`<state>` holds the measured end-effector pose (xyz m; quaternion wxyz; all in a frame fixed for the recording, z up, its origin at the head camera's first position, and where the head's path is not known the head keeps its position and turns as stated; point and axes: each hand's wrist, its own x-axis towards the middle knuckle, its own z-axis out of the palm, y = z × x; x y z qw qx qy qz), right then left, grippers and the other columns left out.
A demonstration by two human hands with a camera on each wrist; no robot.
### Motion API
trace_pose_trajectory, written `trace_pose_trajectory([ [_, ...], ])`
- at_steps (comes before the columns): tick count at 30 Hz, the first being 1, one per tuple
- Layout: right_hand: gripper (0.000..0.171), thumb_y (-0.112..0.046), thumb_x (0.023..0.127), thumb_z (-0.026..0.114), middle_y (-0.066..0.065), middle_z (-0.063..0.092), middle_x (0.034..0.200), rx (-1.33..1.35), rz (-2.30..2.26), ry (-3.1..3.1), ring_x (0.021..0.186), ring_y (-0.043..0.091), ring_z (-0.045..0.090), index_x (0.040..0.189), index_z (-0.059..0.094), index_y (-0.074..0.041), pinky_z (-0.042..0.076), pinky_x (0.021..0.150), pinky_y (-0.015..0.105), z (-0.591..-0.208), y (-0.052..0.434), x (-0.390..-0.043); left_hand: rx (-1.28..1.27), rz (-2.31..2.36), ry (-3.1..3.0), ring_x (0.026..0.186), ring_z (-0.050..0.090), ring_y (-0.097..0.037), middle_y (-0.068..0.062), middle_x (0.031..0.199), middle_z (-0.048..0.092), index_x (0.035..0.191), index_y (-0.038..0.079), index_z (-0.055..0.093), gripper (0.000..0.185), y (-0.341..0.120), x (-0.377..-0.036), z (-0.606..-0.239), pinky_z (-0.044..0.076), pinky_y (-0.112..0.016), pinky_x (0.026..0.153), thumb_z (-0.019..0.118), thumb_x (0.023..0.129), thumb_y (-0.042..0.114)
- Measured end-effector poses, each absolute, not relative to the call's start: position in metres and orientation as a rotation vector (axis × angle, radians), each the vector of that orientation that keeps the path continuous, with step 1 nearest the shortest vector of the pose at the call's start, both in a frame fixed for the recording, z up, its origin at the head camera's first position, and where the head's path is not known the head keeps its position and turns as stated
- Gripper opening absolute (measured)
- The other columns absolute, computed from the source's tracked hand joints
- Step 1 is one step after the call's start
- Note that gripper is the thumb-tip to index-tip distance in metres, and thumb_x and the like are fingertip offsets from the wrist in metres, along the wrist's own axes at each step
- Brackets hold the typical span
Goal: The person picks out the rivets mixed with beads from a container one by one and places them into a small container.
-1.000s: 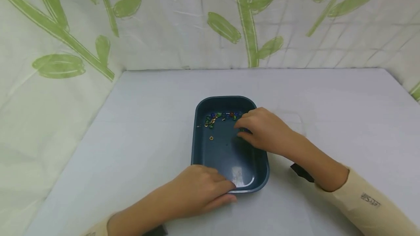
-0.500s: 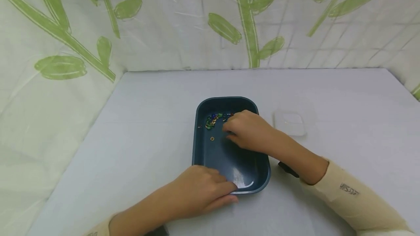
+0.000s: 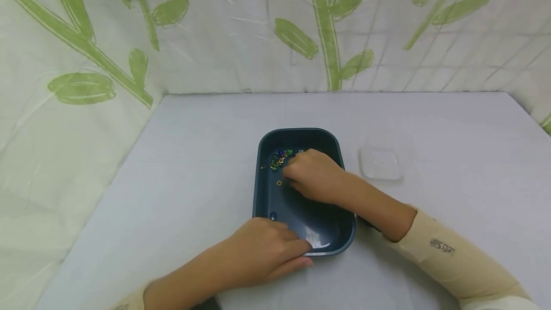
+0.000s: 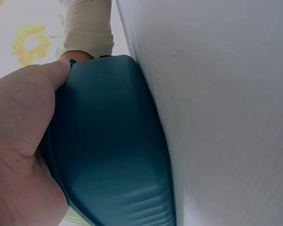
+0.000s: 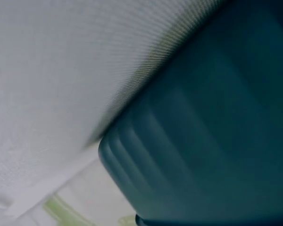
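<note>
The small beads (image 3: 274, 162) bunched at the far end of the blue tray (image 3: 297, 219) could scatter if the right grip (image 3: 314, 173) brushes them, since the smooth floor offers little for them to catch on; one blue bead (image 3: 273, 216) near the left grip (image 3: 267, 252) and a gold ring (image 3: 279, 183) already lie apart from the cluster. The left grip is holding the tray's near rim; were it to slacken, the tray might slide on the table (image 3: 193, 171). The right grip is curled low inside, its fingertips hidden, so I cannot tell whether it holds anything. The tray looks like moulded plastic, oblong and round-cornered, with ribbed outer walls; the beads are shiny, green, blue and gold, perhaps glass or metal; a clear, squarish container (image 3: 380, 164) stands apart on the matt, pale surface
</note>
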<state>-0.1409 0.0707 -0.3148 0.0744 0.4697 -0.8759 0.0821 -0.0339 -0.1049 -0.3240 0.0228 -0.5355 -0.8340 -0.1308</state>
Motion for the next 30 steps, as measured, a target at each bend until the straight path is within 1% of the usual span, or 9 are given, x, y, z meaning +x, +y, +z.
trace_pose_trajectory([
  [6, 0.009, -0.004, 0.085, 0.073, -0.001, 0.064, 0.072, 1.429, 0.265, -2.613, 0.069, 0.017, 0.061, 0.081, 0.072, -0.012, 0.049, 0.066, 0.038, -0.319, 0.065, -0.140, -1.648, -0.412, -2.551, 0.064, 0.049, 0.000, 0.014, 0.074, 0.063, 0.099, 0.020, 0.068, 0.022, -0.105, -0.034, -0.325, 0.033, -0.012, 0.058, 0.054, 0.104, 0.036],
  [11, 0.013, 0.000, 0.086, 0.070, 0.000, 0.062, 0.070, 1.472, 0.257, -2.547, 0.066, 0.015, 0.059, 0.078, 0.071, -0.011, 0.048, 0.061, 0.035, -0.325, 0.059, -0.139, -1.634, -0.397, -2.499, 0.064, 0.052, -0.002, 0.014, 0.073, 0.061, 0.096, 0.020, 0.067, 0.020, -0.105, -0.033, -0.326, 0.036, -0.016, 0.058, 0.056, 0.104, 0.035],
  [14, 0.013, 0.000, 0.086, 0.069, 0.000, 0.062, 0.070, 1.490, 0.217, -2.526, 0.065, 0.016, 0.058, 0.078, 0.070, -0.010, 0.047, 0.060, 0.034, -0.328, 0.055, -0.139, -1.641, -0.402, -2.524, 0.066, 0.055, -0.002, 0.014, 0.076, 0.064, 0.097, 0.020, 0.068, 0.021, -0.105, -0.033, -0.324, 0.038, -0.015, 0.059, 0.055, 0.104, 0.035],
  [18, 0.012, -0.001, 0.088, 0.069, 0.001, 0.064, 0.075, 1.512, 0.151, -2.525, 0.070, 0.017, 0.061, 0.081, 0.071, -0.010, 0.048, 0.062, 0.035, -0.332, 0.052, -0.138, -1.651, -0.413, -2.568, 0.068, 0.057, -0.002, 0.013, 0.080, 0.067, 0.101, 0.020, 0.069, 0.022, -0.105, -0.033, -0.324, 0.039, -0.014, 0.060, 0.054, 0.105, 0.034],
  [22, 0.012, -0.001, 0.090, 0.069, 0.001, 0.065, 0.078, 1.526, 0.110, -2.537, 0.071, 0.016, 0.061, 0.084, 0.073, -0.010, 0.048, 0.063, 0.033, -0.332, 0.050, -0.137, -1.653, -0.401, -2.561, 0.068, 0.057, -0.002, 0.013, 0.080, 0.067, 0.102, 0.020, 0.069, 0.022, -0.105, -0.033, -0.324, 0.039, -0.014, 0.060, 0.053, 0.105, 0.035],
  [26, 0.013, 0.003, 0.088, 0.070, 0.001, 0.064, 0.078, 1.542, 0.112, -2.555, 0.072, 0.015, 0.058, 0.083, 0.074, -0.009, 0.049, 0.066, 0.032, -0.330, 0.050, -0.136, -1.653, -0.398, -2.557, 0.067, 0.055, -0.002, 0.013, 0.079, 0.065, 0.102, 0.020, 0.069, 0.023, -0.105, -0.033, -0.325, 0.038, -0.014, 0.060, 0.053, 0.105, 0.035],
  [30, 0.017, 0.008, 0.085, 0.070, 0.001, 0.063, 0.079, 1.559, 0.132, -2.592, 0.074, 0.015, 0.059, 0.083, 0.074, -0.008, 0.051, 0.068, 0.032, -0.328, 0.051, -0.136, -1.651, -0.396, -2.570, 0.067, 0.054, -0.001, 0.013, 0.079, 0.065, 0.102, 0.020, 0.069, 0.024, -0.105, -0.033, -0.325, 0.037, -0.014, 0.060, 0.052, 0.106, 0.036],
])
